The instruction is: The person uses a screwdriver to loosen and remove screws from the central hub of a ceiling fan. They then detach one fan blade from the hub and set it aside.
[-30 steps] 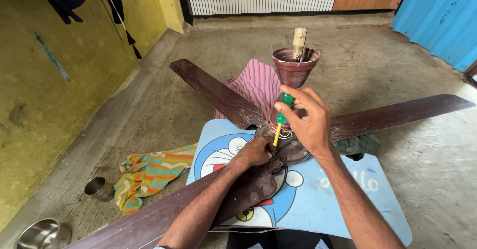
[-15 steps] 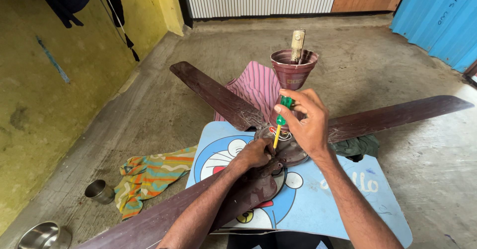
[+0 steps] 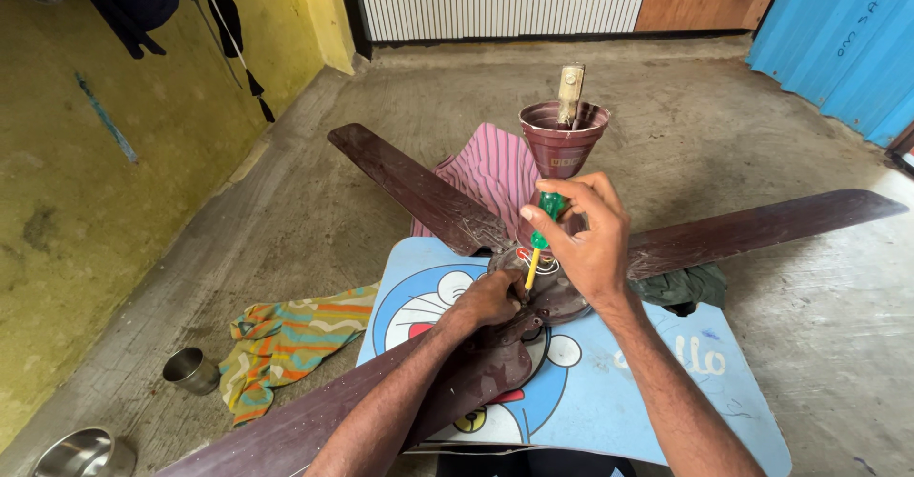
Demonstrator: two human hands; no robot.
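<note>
- The ceiling fan is the landmark: dark maroon-brown, three long worn blades spreading left-back, right and toward the person, its round motor housing resting on a small table. A cup-shaped maroon canopy stands upright on the rod above the housing, with a pale rod end sticking out of it.
- The table under the fan is light blue with a cartoon cat picture on its top.
- A pink striped cloth lies behind the fan, between the back blade and the canopy.
- A striped orange and green cloth lies on the floor left of the fan, a steel cup just beside it.
- The right hand is above the housing, fingers closed around a green-handled screwdriver whose yellow shaft points down at the housing.
- The left hand rests on the housing's left edge, fingers curled against it; whether it grips anything I cannot tell.
</note>
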